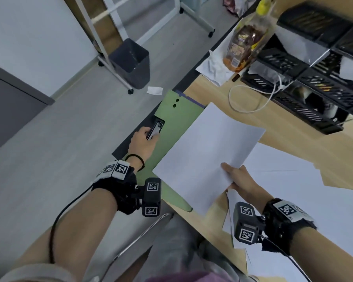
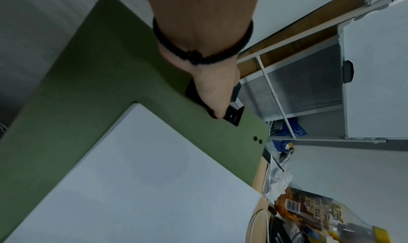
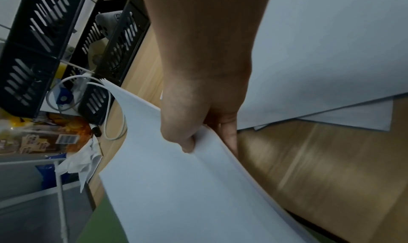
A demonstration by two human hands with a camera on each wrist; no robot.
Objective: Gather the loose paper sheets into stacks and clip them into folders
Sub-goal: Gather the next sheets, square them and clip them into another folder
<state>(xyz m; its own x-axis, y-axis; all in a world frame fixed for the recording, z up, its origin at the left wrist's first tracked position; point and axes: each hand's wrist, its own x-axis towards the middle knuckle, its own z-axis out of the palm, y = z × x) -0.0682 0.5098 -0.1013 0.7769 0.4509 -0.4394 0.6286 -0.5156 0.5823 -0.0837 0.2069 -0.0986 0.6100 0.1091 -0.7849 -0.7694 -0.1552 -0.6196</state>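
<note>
A green folder point(image 1: 176, 121) point(image 2: 92, 82) lies across the left edge of the wooden desk point(image 1: 293, 139), partly overhanging the floor. My left hand point(image 1: 145, 139) point(image 2: 214, 96) pinches its black metal clip point(image 1: 156, 129) point(image 2: 233, 116) near the folder's long edge. My right hand point(image 1: 238, 179) point(image 3: 198, 124) grips a stack of white sheets point(image 1: 208, 151) point(image 2: 143, 177) point(image 3: 176, 185) by one corner, thumb on top and fingers below. The stack sits tilted over the folder's right part, its edge apart from the clip. More loose sheets point(image 1: 283, 180) point(image 3: 331, 55) lie on the desk under my right wrist.
Black mesh trays point(image 1: 318, 74) point(image 3: 44, 46) stand at the desk's back right, with a white cable point(image 1: 251, 102) in front. A snack bag point(image 1: 245, 43) point(image 2: 320, 210) lies on crumpled tissue at the far corner. A dark waste bin point(image 1: 131, 62) stands on the floor.
</note>
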